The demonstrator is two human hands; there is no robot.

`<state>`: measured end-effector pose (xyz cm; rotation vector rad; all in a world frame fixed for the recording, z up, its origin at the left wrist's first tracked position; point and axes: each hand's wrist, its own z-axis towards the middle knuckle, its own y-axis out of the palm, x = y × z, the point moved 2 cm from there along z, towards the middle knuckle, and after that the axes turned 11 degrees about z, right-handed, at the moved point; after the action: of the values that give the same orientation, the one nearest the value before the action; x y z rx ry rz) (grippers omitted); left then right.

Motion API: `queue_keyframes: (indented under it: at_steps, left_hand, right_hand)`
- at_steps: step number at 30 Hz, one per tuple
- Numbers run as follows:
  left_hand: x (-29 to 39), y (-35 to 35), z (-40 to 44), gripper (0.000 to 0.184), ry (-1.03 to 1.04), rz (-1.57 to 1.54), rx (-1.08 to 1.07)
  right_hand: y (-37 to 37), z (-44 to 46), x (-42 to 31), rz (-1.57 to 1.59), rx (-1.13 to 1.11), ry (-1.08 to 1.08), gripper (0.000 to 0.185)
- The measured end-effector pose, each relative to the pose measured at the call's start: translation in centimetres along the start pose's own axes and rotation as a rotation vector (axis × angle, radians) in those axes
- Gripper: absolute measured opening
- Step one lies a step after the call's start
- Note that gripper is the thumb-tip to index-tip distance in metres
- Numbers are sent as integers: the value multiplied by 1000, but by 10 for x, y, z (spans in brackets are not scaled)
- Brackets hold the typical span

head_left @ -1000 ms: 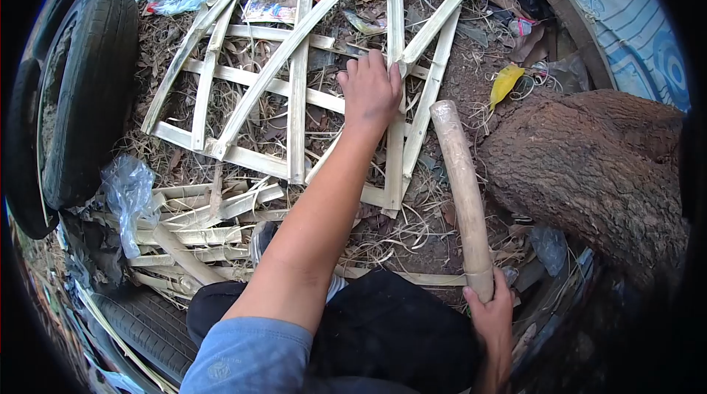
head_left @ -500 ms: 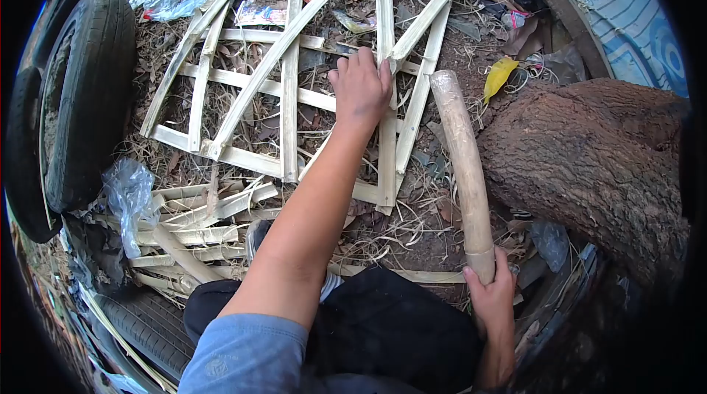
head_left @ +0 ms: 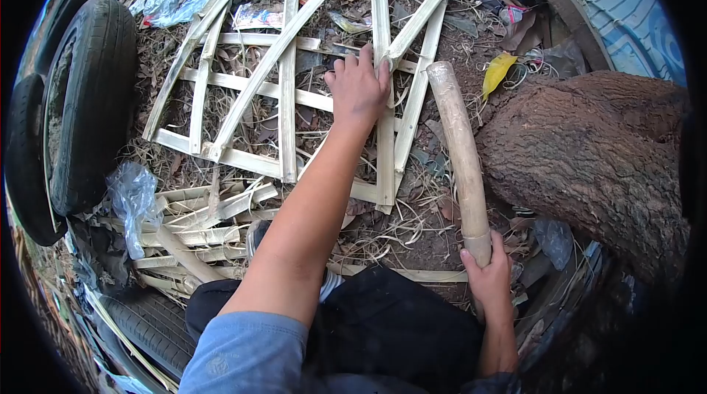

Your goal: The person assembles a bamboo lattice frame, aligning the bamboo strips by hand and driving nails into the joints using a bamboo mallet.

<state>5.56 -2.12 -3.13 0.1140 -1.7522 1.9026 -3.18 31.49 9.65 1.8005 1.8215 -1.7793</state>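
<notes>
A lattice of split bamboo strips (head_left: pixel 288 110) lies on the ground in front of me, its pieces crossing at several angles. My left hand (head_left: pixel 359 88) reaches over its right part, fingers bent around a bamboo strip (head_left: pixel 385 143) near a crossing. The fingertips' exact hold is partly hidden by the back of the hand. At the lower right, my right hand (head_left: pixel 490 276) is wrapped around the near end of a thick, slightly curved bamboo stick (head_left: pixel 462 158). The stick points away from me, its far end just right of the lattice.
A thick tree trunk (head_left: pixel 582 151) lies close to the right of the stick. Old tyres (head_left: pixel 96 107) stand at the left. More split bamboo (head_left: pixel 199 236) is piled near my legs beside a clear plastic bag (head_left: pixel 134 199). A yellow leaf (head_left: pixel 498 74) and litter cover the soil.
The bamboo stick in my right hand has shifted slightly up and to the left. My left hand stays at the same crossing of the lattice, and the view has moved a little.
</notes>
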Motion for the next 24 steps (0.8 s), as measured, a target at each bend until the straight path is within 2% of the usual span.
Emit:
queue_keyframes:
  at_steps: [5,8,16,21,24]
  left_hand:
    - [4,-5,0,52,-51,80,-124]
    - [2,0,0,52,-39,83,-76]
    - [3,-1,0,54,-47,58,-59]
    - [5,-9,1,52,-90,54,-184]
    - [5,-8,1,52,-87,67,-144]
  right_hand:
    - [3,-1,2,5,7,15,51]
    - [5,-2,5,4,32,-28,46]
    - [5,-11,5,104,34,-5,52]
    - [10,-8,2,68,26,-41,54]
    - [9,-8,4,65,23,-33,54]
